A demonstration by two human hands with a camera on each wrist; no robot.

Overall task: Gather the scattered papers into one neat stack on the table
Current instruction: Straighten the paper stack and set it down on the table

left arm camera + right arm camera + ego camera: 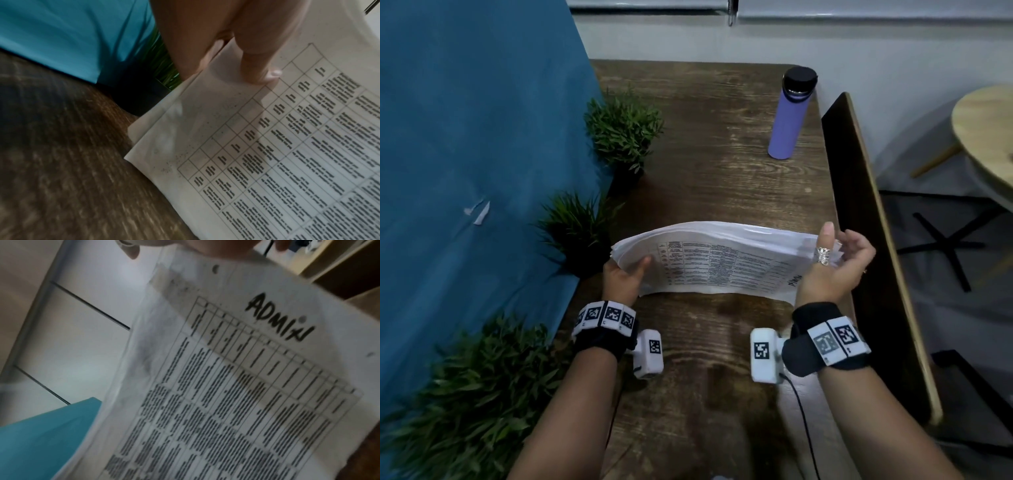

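While arching up between them, the papers are being gripped at one end by the left hand and pinched at the other by the right hand.

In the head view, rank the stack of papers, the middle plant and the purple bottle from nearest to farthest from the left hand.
1. stack of papers: gripped by the left hand at its left end.
2. middle plant: just beyond it, by the blue cloth.
3. purple bottle: far right of the table.

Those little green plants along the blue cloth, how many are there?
3: one plant farthest back, one beside the left hand, one nearest, by the left forearm. More could hide outside the picture.
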